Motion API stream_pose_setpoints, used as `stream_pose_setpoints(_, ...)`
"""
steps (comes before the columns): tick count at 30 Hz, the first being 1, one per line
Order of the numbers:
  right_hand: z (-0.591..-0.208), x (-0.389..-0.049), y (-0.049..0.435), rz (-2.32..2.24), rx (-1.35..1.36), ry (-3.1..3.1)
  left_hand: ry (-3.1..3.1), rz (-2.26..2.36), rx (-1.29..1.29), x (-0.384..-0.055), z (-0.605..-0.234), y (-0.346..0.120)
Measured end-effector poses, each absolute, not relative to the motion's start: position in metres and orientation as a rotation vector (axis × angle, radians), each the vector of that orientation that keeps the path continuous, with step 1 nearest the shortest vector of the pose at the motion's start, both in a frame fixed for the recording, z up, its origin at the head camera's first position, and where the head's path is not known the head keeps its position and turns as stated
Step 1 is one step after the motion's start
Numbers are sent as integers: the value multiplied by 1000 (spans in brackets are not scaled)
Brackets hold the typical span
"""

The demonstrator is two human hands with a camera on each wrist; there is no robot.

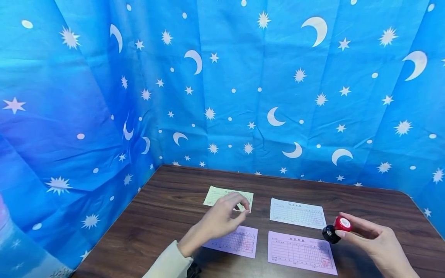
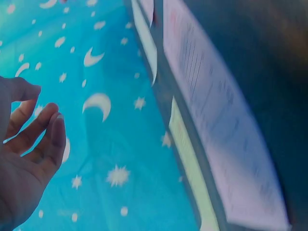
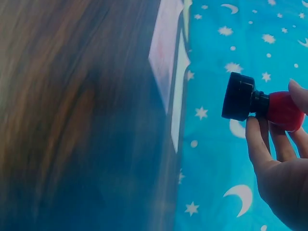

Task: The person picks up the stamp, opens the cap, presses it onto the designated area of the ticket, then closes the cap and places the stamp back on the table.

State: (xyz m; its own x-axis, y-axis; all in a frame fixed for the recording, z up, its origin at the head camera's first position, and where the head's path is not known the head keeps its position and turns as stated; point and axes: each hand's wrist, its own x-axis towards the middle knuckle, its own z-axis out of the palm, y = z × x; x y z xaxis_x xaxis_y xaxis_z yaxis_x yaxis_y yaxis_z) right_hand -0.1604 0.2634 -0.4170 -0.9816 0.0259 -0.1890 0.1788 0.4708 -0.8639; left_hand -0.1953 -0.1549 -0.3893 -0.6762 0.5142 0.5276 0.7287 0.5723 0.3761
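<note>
My right hand [image 1: 382, 241] holds a self-inking stamp [image 1: 343, 223], gripping its red knob between thumb and fingers. In the right wrist view the stamp's black base [image 3: 238, 96] points away from the palm. The stamp is to the right of a white form slip [image 1: 288, 213] and a pink-purple slip [image 1: 292, 251]; both bear a faint red mark at lower right. My left hand [image 1: 226, 214] hovers with loosely bent fingers and nothing in them. It partly covers a green slip [image 1: 215, 195] and a second purple slip [image 1: 240, 247], also marked red.
The slips lie on a dark wood-grain table [image 1: 167, 204]. A blue curtain [image 1: 236, 116] with white moons and stars hangs behind and to the left. Some small black object [image 1: 193, 270] shows beside the left sleeve, mostly hidden.
</note>
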Motion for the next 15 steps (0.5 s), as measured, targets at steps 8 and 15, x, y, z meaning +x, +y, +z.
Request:
stream_pose_setpoints(8, -424, -175, 283, -1483, 125, 2642, -2411, -707, -889, -206, -375, -188)
stream_pose_setpoints(15, -433, -184, 293, -1362, 155, 2670, -2417, -654, -796, -210, -373, -213)
